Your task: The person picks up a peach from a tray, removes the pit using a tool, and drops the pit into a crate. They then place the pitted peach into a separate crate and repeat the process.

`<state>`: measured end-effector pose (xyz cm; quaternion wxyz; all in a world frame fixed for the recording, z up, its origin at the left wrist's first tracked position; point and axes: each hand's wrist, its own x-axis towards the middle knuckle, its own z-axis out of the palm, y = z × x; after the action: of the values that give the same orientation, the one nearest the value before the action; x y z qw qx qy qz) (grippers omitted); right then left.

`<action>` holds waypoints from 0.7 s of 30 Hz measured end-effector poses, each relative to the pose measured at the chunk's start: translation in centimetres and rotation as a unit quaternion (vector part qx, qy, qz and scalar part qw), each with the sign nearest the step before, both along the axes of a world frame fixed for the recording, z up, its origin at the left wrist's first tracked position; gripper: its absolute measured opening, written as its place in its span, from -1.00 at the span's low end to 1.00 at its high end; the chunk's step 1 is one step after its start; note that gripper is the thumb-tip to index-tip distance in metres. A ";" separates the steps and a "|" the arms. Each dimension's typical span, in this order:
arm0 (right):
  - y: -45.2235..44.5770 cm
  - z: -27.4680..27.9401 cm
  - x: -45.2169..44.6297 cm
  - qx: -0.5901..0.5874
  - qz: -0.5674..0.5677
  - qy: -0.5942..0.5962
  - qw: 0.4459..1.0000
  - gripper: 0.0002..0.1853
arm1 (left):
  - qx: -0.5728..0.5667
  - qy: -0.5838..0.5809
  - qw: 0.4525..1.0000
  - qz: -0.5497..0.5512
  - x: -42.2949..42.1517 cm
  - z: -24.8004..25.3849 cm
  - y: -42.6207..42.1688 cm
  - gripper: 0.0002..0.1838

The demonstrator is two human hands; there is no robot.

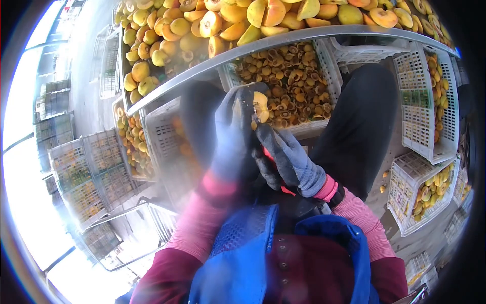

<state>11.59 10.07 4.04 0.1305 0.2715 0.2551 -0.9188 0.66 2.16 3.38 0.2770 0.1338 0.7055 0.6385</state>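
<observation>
My left hand (234, 119), in a grey-blue glove with dark fingers, is closed around a cut yellow peach (261, 106) in front of my lap. Just below and to its right, my right hand (293, 159), gloved alike, is wrapped round a red-handled tool (269, 154), perhaps a pitting knife. The tool's tip reaches the lower edge of the peach; its exact shape is mostly hidden by my fingers. Beneath both hands, between my knees, a white crate (328, 68) holds many small, round, hollowed brownish-yellow fruit pieces.
A metal-rimmed table (304, 34) heaped with whole and halved peaches (235, 30) spans the front. White crates of fruit stand at right (417, 96), lower right (402, 190) and left (147, 147). Stacked crates (91, 172) and a metal frame (147, 200) are farther left.
</observation>
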 end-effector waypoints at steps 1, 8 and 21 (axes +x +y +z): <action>0.2 -0.3 0.2 -0.055 0.013 0.010 0.998 -0.62 | -0.002 0.020 1.000 -0.012 0.0 -0.1 0.0 -0.67; -0.4 -3.7 1.0 -0.352 0.035 0.082 0.932 -0.48 | -0.066 0.132 0.985 -0.085 -0.9 -2.1 -1.1 -0.72; -0.8 -3.4 0.9 -0.331 0.073 0.032 0.940 -0.49 | -0.075 -0.064 0.994 -0.037 -0.1 -4.1 -2.7 -0.55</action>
<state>12.50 9.24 0.61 0.2714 0.1640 -0.0404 -0.9475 0.58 -0.55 -0.69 0.3541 0.0981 0.7266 0.5805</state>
